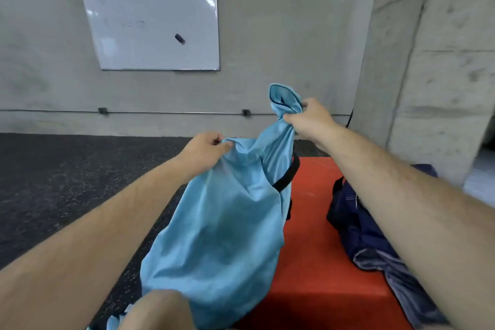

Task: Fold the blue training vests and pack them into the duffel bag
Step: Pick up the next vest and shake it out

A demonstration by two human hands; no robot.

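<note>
Above the red-topped desk (316, 262), both hands hold a light blue, thin fabric training vest (222, 222) in the air. The left hand (206, 146) pinches a bunched upper edge. The right hand (310, 118), higher, grips a gathered, dark-trimmed loop. The vest hangs between them. The dark navy fabric duffel bag (356, 225) lies on the desk to the right, beneath the right forearm.

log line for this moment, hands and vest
phase: vest held up | left hand: pinches vest edge | right hand: grips bunched vest top | vest: hangs over red surface | navy bag: on red surface, right
</note>
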